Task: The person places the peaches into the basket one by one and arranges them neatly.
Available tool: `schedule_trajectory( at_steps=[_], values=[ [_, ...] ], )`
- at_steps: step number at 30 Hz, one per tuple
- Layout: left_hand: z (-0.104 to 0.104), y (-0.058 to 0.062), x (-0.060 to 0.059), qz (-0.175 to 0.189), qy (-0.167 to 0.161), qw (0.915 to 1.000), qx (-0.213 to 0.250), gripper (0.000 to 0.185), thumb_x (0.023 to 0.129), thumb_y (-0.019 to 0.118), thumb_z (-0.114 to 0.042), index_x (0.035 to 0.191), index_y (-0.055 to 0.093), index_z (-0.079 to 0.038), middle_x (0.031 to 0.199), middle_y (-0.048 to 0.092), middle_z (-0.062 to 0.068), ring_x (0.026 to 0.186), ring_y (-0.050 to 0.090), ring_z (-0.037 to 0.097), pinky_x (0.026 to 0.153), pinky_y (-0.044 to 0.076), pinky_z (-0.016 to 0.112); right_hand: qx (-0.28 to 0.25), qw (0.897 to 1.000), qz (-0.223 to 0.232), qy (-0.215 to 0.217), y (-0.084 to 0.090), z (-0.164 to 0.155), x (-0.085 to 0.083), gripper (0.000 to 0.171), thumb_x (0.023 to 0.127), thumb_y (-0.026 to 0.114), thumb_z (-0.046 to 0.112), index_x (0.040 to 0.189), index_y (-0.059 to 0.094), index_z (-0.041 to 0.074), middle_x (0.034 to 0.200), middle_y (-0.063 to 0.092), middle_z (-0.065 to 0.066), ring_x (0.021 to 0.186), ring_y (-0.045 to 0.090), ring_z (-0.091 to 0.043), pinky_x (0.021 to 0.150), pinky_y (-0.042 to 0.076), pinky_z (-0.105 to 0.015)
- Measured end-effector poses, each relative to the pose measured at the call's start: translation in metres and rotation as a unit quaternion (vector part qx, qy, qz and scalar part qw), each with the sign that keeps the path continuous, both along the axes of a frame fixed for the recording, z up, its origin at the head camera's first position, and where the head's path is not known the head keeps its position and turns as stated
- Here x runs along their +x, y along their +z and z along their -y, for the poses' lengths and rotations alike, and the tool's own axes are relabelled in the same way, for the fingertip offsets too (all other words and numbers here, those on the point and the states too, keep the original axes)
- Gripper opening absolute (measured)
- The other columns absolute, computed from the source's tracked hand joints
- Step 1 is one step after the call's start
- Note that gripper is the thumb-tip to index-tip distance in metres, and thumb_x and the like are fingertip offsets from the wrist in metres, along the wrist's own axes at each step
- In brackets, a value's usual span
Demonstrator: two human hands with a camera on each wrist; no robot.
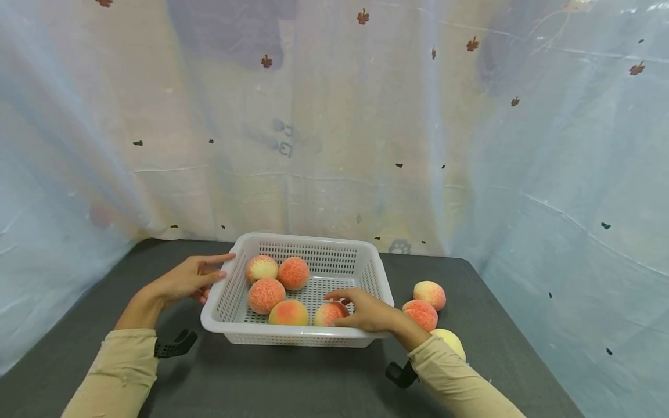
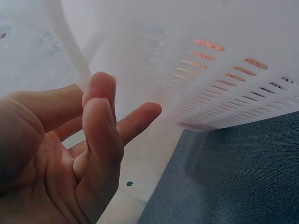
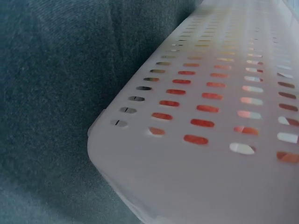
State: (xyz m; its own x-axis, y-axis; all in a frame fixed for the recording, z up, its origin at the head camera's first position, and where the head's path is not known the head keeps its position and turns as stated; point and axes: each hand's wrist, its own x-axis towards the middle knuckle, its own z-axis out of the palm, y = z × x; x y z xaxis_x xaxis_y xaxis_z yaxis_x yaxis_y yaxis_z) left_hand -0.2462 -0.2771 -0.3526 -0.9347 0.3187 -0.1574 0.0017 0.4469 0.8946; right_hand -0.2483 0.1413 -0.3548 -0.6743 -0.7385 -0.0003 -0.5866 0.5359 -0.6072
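A white slotted plastic basket [image 1: 295, 338] stands on the dark table with several peaches inside. The left hand [image 1: 185, 278] is at the basket's left rim, thumb and index finger on top and other fingers curled below; in the left wrist view, this hand [image 2: 88, 144] has fingertips against the rim. Reaching over the near right corner, the right hand [image 1: 366, 310] holds a red-and-yellow peach [image 1: 329, 314] between thumb and fingers, low in the basket. Left of it lie an orange-yellow peach [image 1: 289, 313] and red peaches [image 1: 266, 295]. The right wrist view shows the basket wall [image 3: 140, 172], not the hand.
Right of the basket, a pale pink peach [image 1: 430, 295], a red peach [image 1: 420, 314] and a yellow peach [image 1: 450, 342] lie on the table [image 1: 282, 383], the yellow one partly behind the right forearm. A patterned plastic curtain [image 1: 334, 162] hangs behind the table.
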Motion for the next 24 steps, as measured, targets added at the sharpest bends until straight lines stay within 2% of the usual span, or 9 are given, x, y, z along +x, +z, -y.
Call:
schedule_trajectory(
  at_steps=[5,11,19,24],
  values=[
    [0.0,0.0,0.0,-0.002,0.002,1.0,0.0,0.071,0.103,0.059,-0.029,0.162,0.023,-0.012,0.099,0.073,0.012,0.058,0.062,0.01,0.06,0.061,0.037,-0.01,1.0,0.013,-0.013,0.006,-0.004,0.002,0.058,0.091,0.075,0.022,0.142,0.057,0.004,0.141,0.06,-0.012,0.123,0.056,-0.031,0.103,0.048,-0.053],
    [0.0,-0.001,-0.001,-0.004,-0.004,1.0,0.004,0.071,0.104,0.059,-0.03,0.162,0.023,-0.012,0.1,0.073,0.012,0.059,0.063,0.01,0.06,0.06,0.037,-0.052,0.998,0.027,-0.025,0.02,-0.014,0.004,0.054,0.095,0.071,0.022,0.144,0.055,0.005,0.144,0.058,-0.017,0.126,0.056,-0.038,0.102,0.049,-0.056],
    [0.001,-0.001,-0.001,0.004,-0.003,1.0,0.005,0.071,0.104,0.057,-0.03,0.163,0.022,-0.013,0.102,0.073,0.013,0.06,0.063,0.011,0.059,0.06,0.035,-0.085,0.994,-0.023,-0.071,0.057,-0.05,0.0,0.054,0.1,0.066,0.026,0.148,0.05,0.008,0.143,0.058,-0.02,0.126,0.059,-0.038,0.099,0.052,-0.055],
    [0.0,0.0,0.0,0.003,-0.002,1.0,0.002,0.072,0.104,0.058,-0.031,0.163,0.021,-0.012,0.102,0.072,0.013,0.06,0.062,0.011,0.059,0.06,0.035,-0.102,0.989,-0.051,-0.095,0.071,-0.082,-0.011,0.052,0.101,0.064,0.019,0.148,0.049,0.004,0.144,0.056,-0.022,0.124,0.06,-0.041,0.098,0.054,-0.054]
  ],
)
